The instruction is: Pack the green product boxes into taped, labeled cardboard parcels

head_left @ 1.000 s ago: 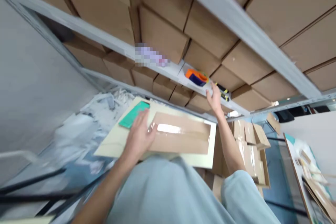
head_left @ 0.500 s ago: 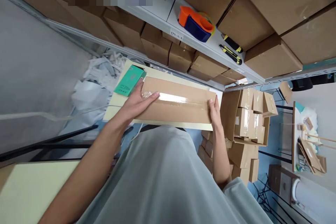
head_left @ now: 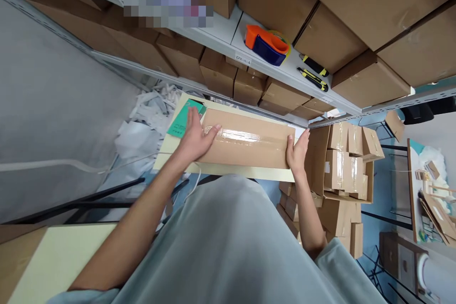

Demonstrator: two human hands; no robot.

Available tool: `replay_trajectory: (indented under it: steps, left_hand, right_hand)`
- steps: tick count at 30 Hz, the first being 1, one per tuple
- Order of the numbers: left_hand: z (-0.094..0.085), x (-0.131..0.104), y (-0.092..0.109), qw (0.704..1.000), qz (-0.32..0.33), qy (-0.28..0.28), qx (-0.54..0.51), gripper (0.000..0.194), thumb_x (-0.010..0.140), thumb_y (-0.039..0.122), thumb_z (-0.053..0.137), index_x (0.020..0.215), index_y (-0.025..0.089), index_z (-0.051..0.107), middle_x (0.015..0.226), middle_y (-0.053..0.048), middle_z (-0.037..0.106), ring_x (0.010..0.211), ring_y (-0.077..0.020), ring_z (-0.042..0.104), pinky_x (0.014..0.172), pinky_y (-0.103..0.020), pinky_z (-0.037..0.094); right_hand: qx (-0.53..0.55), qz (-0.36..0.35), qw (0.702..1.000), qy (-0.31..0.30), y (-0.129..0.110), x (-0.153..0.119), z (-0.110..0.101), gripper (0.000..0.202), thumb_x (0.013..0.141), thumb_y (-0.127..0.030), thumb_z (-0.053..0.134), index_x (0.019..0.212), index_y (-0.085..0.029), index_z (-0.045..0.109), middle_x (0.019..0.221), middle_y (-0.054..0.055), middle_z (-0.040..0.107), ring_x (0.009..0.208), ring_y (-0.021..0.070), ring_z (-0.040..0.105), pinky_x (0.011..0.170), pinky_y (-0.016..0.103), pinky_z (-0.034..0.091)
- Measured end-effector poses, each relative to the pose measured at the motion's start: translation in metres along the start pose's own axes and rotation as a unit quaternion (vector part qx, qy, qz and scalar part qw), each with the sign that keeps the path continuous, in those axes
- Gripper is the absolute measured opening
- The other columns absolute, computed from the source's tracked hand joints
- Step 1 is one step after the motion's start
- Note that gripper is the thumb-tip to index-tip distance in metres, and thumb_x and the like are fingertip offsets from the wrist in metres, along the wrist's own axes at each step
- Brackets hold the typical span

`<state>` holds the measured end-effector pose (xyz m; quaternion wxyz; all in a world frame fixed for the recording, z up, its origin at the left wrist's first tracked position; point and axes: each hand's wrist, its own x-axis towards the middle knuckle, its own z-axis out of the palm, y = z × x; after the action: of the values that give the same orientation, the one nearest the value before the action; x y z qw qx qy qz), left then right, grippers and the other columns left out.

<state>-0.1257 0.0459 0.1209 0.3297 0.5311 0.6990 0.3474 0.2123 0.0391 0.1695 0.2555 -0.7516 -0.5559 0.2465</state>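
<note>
A long, flat brown cardboard box (head_left: 249,149) lies on the pale yellow tabletop (head_left: 228,169), with clear, shiny tape running along its top. At its left end is my left hand (head_left: 195,137), fingers stretched out and thumb spread over the box's edge. My right hand (head_left: 298,152) is at the other end, its fingers straight and pointing away from me, the thumb beside the box's edge. Both hands look open, not wrapped round the box. Partly behind my left hand lies a green box (head_left: 180,123) with dark print.
A shelf (head_left: 228,40) above the table bears cardboard boxes, an orange and blue tape dispenser (head_left: 268,45) and two yellow-black utility knives (head_left: 313,80). White scrap material (head_left: 142,118) is heaped at the left. An open carton (head_left: 317,161) with taped boxes stands right. A white cable (head_left: 194,183) hangs in front.
The cardboard box looks lowered onto the tabletop. My fingers have straightened and loosened from its ends. The whole view has shifted slightly.
</note>
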Motion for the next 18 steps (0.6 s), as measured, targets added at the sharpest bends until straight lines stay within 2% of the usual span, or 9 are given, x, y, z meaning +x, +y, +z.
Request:
replay_trajectory:
  steps: [2,3,5,7,10,12,14,18]
  left_hand:
    - [0.011,0.002,0.028,0.998,0.061,0.002,0.031,0.09,0.103,0.052,0.058,0.178,0.01,0.029,0.188,-0.02,0.019,0.176,-0.0372,0.007,0.142,-0.059,0.007]
    - [0.02,0.003,0.044,0.994,0.099,0.002,0.044,0.086,0.106,0.046,0.053,0.179,0.01,0.025,0.189,-0.018,0.013,0.176,-0.0356,0.0,0.142,-0.061,0.002]
    - [0.04,0.006,0.074,0.986,0.157,-0.01,0.059,0.079,0.109,0.039,0.046,0.179,0.009,0.024,0.189,-0.017,0.01,0.177,-0.0333,-0.002,0.142,-0.062,0.0]
    - [0.058,0.01,0.092,0.981,0.18,-0.023,0.072,0.071,0.11,0.032,0.041,0.177,0.009,0.031,0.188,-0.017,0.015,0.177,-0.0311,0.003,0.142,-0.06,0.001]
    - [0.073,0.017,0.097,0.983,0.161,-0.002,0.086,0.069,0.11,0.03,0.042,0.173,0.004,0.036,0.186,-0.022,0.019,0.176,-0.0334,0.004,0.142,-0.063,0.0]
    - [0.073,0.019,0.091,0.984,0.154,0.01,0.086,0.069,0.11,0.032,0.044,0.172,0.004,0.038,0.186,-0.023,0.02,0.176,-0.0344,0.004,0.142,-0.065,0.0]
    - [0.067,0.02,0.084,0.984,0.159,0.006,0.083,0.067,0.111,0.035,0.044,0.172,0.007,0.04,0.186,-0.022,0.02,0.176,-0.034,0.004,0.142,-0.064,0.0]
    - [0.041,0.021,0.068,0.988,0.131,0.026,0.078,0.072,0.112,0.046,0.046,0.171,0.006,0.041,0.187,-0.024,0.017,0.176,-0.0374,-0.001,0.141,-0.066,-0.001]
  right_hand:
    - [-0.081,-0.104,0.991,0.017,-0.027,0.001,0.015,0.093,0.114,-0.068,0.03,0.182,-0.01,0.004,0.189,0.019,0.008,0.177,0.0329,0.002,0.141,0.065,0.01]
    - [-0.106,-0.144,0.984,0.004,-0.041,0.002,0.027,0.087,0.116,-0.062,0.025,0.182,-0.011,0.003,0.189,0.018,0.008,0.178,0.0317,0.001,0.141,0.064,0.012]
    - [-0.142,-0.182,0.972,-0.036,-0.068,0.005,0.055,0.078,0.118,-0.055,0.018,0.182,-0.012,0.004,0.19,0.015,0.009,0.178,0.0283,0.002,0.142,0.061,0.014]
    - [-0.166,-0.176,0.969,-0.052,-0.086,0.01,0.08,0.074,0.119,-0.048,0.009,0.182,-0.011,0.008,0.189,0.015,0.013,0.178,0.0259,0.004,0.142,0.059,0.014]
    - [-0.193,-0.146,0.97,-0.037,-0.095,0.017,0.098,0.074,0.118,-0.042,0.006,0.179,-0.003,0.018,0.188,0.019,0.015,0.177,0.0268,0.006,0.142,0.056,0.012]
    - [-0.202,-0.15,0.967,-0.033,-0.091,0.019,0.095,0.074,0.118,-0.042,0.009,0.178,-0.001,0.022,0.188,0.019,0.015,0.177,0.0274,0.007,0.142,0.055,0.011]
    - [-0.203,-0.163,0.965,-0.033,-0.082,0.02,0.083,0.073,0.118,-0.044,0.01,0.178,-0.004,0.024,0.188,0.018,0.016,0.177,0.0271,0.008,0.142,0.055,0.012]
    - [-0.187,-0.131,0.973,0.011,-0.05,0.025,0.048,0.079,0.118,-0.052,0.011,0.178,-0.003,0.028,0.187,0.02,0.018,0.177,0.0304,0.008,0.142,0.059,0.012]
